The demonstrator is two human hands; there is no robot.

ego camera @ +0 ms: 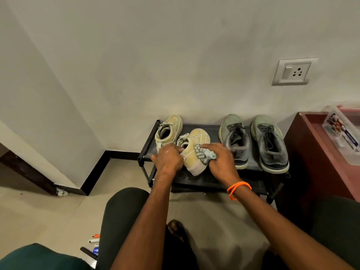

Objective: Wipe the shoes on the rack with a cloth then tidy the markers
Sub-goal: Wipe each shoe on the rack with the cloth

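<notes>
Markers (91, 248): loose on the floor at 7 o'clock, untouched, awaiting the tidying step.
Left hand (167, 158): fingers curled on the heel of the yellow shoe (194, 151), tilting it steady on the rack (214, 180).
Right hand (220, 160): grips the cloth (204, 154), pressing it against the shoe's side.
Grey shoes (253, 141): at 2 o'clock on the rack, probably next.
</notes>
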